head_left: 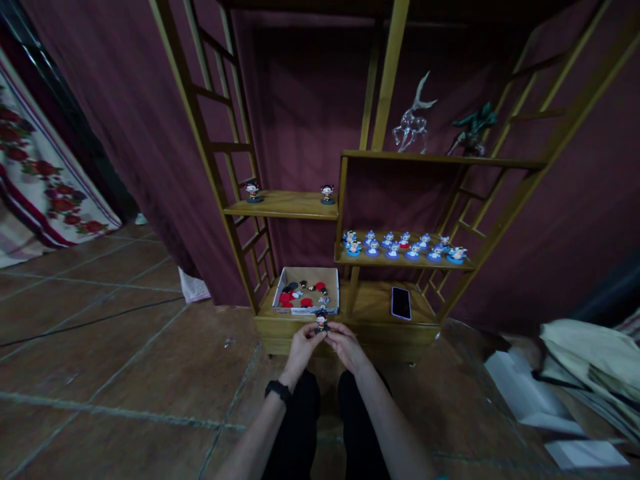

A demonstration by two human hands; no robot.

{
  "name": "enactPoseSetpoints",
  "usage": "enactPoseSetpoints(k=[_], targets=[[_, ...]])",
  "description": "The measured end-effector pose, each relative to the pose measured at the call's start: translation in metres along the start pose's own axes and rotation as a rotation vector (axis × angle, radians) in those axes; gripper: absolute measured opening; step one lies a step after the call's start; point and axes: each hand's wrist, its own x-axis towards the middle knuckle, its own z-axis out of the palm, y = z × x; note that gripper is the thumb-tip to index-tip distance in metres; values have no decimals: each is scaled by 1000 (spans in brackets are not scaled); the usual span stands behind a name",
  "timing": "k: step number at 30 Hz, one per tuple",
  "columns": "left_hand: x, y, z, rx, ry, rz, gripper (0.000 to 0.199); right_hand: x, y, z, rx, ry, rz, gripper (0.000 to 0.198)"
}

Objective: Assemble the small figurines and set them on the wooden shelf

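Observation:
Both hands meet in front of the wooden shelf unit, holding a small figurine (pixel 321 321) with black hair buns and a dark base. My left hand (pixel 303 347) pinches its left side, and my right hand (pixel 345 343) closes on its right side. Just beyond the fingers, a cardboard box (pixel 306 274) holds several red and black pieces and small figures. Two similar dark-haired figurines stand on the shelf above, one at the left end (pixel 253 192) and another at the right end (pixel 327 194).
Several blue-and-white figurines (pixel 393 249) stand in two rows on the right shelf. A phone (pixel 401 303) lies on the lowest board. Higher up are a clear deer ornament (pixel 413 123) and a dark green statuette (pixel 474 129). White boxes (pixel 530 390) rest on the tiled floor at right.

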Motion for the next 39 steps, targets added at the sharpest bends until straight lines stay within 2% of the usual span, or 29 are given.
enactPoseSetpoints(k=[8, 12, 16, 19, 22, 27, 30, 34, 39], targets=[[2, 2, -3, -39, 25, -13, 42, -6, -3, 8, 37, -4, 9, 34], [-2, 5, -4, -40, 60, 4, 39, -9, -4, 10, 57, -61, 36, 35], [-1, 23, -8, -45, 148, -6, 38, -10, -4, 10, 91, -57, 78, 37], [11, 63, -13, -35, 237, 75, 39, -9, -5, 9, 88, -17, 90, 38], [32, 123, -16, -20, 220, 198, 44, -8, -5, 6, 79, -6, 102, 39], [73, 230, -14, 18, 259, 479, 44, -7, -3, 2, 62, -12, 102, 46], [99, 279, -6, 91, 292, 601, 45, -7, -2, 2, 41, -1, 102, 48], [133, 313, 7, 349, 389, 605, 43, -9, -3, 4, 48, -17, 79, 45], [156, 312, 21, 649, 462, 430, 36, -10, -8, 5, 34, -4, 83, 40]])
